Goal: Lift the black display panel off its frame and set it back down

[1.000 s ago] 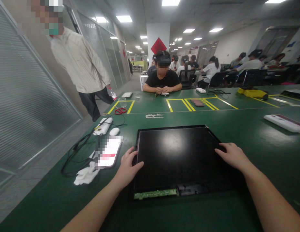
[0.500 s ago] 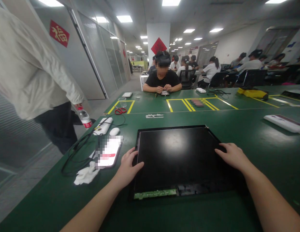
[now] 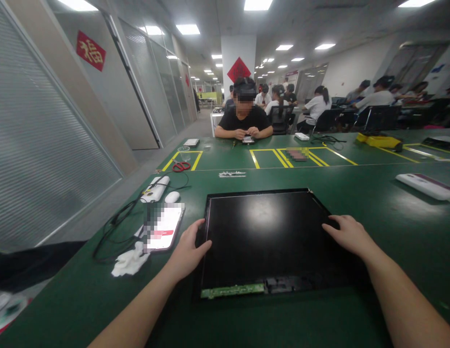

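Observation:
A large black display panel [image 3: 268,237] lies face up on the green table [image 3: 101,309] in front of me. A green circuit strip [image 3: 232,291] runs along part of its near edge. My left hand [image 3: 191,249] holds the panel's left edge, thumb on the rim and index finger stretched along the side. On the opposite side, my right hand [image 3: 350,234] grips the right edge, its thumb over the border. The lower fingers of both hands are hidden by the frame and the hands themselves.
Left of the panel are a phone [image 3: 166,227], a crumpled tissue [image 3: 130,262], a white mouse [image 3: 172,197] and black cables [image 3: 114,222]. Farther off lie red-handled scissors [image 3: 181,166]. A person [image 3: 244,121] sits across the table. A white device [image 3: 426,187] lies right.
My left hand has shifted slightly left, its thumb drawing back toward the panel's edge and its index finger straightening. The passerby with a bottle has mostly left view at the left.

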Demonstrator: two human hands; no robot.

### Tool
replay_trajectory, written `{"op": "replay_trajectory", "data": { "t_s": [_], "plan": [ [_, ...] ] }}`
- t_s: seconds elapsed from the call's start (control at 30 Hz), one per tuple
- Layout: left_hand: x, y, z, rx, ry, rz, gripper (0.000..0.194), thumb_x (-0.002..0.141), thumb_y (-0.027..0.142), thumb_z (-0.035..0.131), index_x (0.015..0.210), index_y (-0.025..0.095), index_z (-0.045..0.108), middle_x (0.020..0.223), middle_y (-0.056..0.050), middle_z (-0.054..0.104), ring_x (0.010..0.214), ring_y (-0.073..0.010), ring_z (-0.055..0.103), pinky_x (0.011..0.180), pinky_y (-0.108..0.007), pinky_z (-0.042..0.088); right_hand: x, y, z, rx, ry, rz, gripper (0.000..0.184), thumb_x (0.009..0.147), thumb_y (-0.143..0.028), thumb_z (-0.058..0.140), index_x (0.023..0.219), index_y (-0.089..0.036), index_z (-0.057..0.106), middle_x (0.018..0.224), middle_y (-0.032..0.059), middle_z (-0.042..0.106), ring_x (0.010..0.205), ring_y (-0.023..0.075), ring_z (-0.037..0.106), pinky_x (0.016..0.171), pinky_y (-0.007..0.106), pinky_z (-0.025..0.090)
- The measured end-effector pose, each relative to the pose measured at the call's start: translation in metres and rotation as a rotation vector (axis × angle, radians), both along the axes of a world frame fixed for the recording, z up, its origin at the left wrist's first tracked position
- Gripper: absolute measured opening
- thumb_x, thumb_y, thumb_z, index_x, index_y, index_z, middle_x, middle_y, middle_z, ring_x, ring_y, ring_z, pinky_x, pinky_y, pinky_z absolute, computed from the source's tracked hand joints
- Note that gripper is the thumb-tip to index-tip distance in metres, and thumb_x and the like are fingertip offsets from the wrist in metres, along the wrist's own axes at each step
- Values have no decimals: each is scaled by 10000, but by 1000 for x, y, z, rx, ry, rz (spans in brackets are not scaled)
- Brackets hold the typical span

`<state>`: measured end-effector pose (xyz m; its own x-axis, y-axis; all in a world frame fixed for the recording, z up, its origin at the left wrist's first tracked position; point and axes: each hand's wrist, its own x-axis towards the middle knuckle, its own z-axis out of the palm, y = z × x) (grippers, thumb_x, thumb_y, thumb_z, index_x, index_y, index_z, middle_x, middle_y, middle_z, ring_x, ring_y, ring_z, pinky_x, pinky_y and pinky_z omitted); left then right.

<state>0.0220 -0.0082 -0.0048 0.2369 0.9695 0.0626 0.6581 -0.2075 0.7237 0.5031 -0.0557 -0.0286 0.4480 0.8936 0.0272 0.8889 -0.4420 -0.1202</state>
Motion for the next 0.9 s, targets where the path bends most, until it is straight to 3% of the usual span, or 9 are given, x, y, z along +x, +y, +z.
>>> {"op": "replay_trajectory", "data": {
  "t_s": [0.23, 0.4, 0.63, 0.77, 0.9],
  "plan": [
    [-9, 9, -10, 133, 394, 8, 581, 896, 402, 489, 1336, 36, 584, 1503, -280, 485, 1425, -412, 415, 1152, -567, 334, -1, 0, 3, -2, 18, 1, 579, 922, -459, 491, 1309, -66, 668, 1300, 218, 636, 1215, 351, 602, 1074, 439, 445],
    [-9, 8, -9, 166, 444, -75, 502, 934, 320, 458, 1322, 55, 637, 1520, -269, 478, 1419, -425, 415, 1136, -589, 347, 0, -1, 5, -4, 16, 0, 560, 920, -448, 492, 1292, -77, 686, 1289, 210, 646, 1228, 345, 596, 1079, 431, 440],
    [-8, 12, -5, 149, 247, -98, 463, 879, 215, 476, 1278, 134, 697, 1494, -209, 531, 1412, -374, 447, 1143, -568, 357, 4, -2, 2, 21, 17, -16, 536, 910, -480, 489, 1234, -128, 731, 1218, 199, 676, 1138, 340, 644, 1026, 443, 477],
    [-4, 9, 4, 71, -1, -40, 505, 880, 262, 479, 1335, 150, 666, 1511, -149, 537, 1411, -325, 464, 1180, -510, 329, 13, 0, -6, 75, 30, 16, 496, 895, -485, 499, 1159, -160, 766, 1160, 184, 697, 1093, 328, 668, 982, 434, 502],
    [1, 3, 17, -78, -291, 39, 496, 891, 331, 532, 1357, 216, 657, 1416, -63, 645, 1354, -306, 538, 1171, -466, 355, 22, 0, -10, 128, 63, 36, 433, 872, -486, 527, 1067, -202, 790, 1096, 155, 723, 1017, 315, 695, 902, 429, 535]
  ]
}}
